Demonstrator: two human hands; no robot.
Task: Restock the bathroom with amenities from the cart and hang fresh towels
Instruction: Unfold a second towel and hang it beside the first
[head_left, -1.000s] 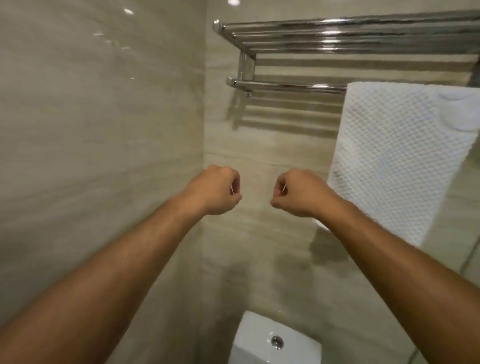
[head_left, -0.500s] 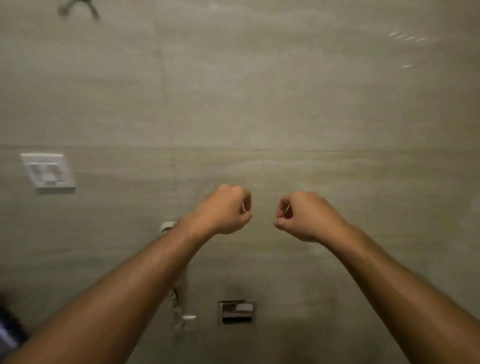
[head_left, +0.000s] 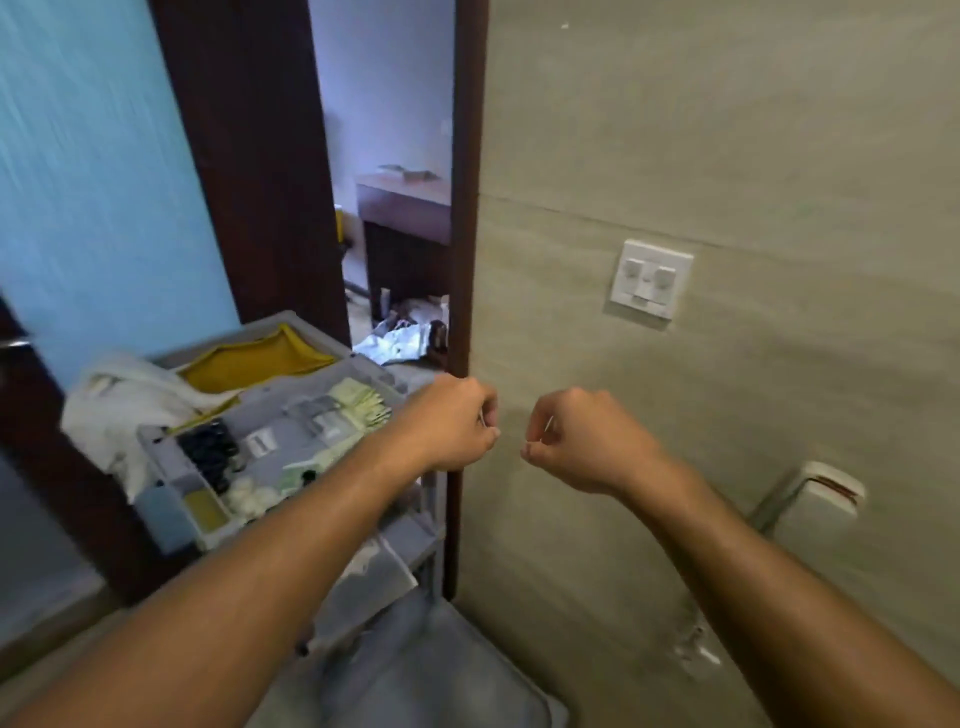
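The grey housekeeping cart (head_left: 415, 535) stands at the bathroom doorway, lower left. Its top tray holds small black bottles (head_left: 210, 452), pale green sachets (head_left: 361, 402), white round items (head_left: 249, 493) and a yellow liner bin (head_left: 254, 358). A crumpled white towel (head_left: 122, 400) hangs over the cart's left end. My left hand (head_left: 449, 423) is a closed fist in front of the cart's right edge. My right hand (head_left: 582, 441) is a closed fist a short way to the right, before the wall. Neither fist holds anything I can see.
A dark wooden door frame (head_left: 465, 208) divides the doorway from the beige tiled wall (head_left: 727, 156). A white switch plate (head_left: 652, 278) is on the wall, and a white fixture (head_left: 826, 493) sticks out lower right. A dark desk (head_left: 405, 218) and litter lie beyond the doorway.
My view has swung left from the towel rack and hung towel, across the tiled wall, to the doorway and cart. Both fists keep the same pose in front of me.
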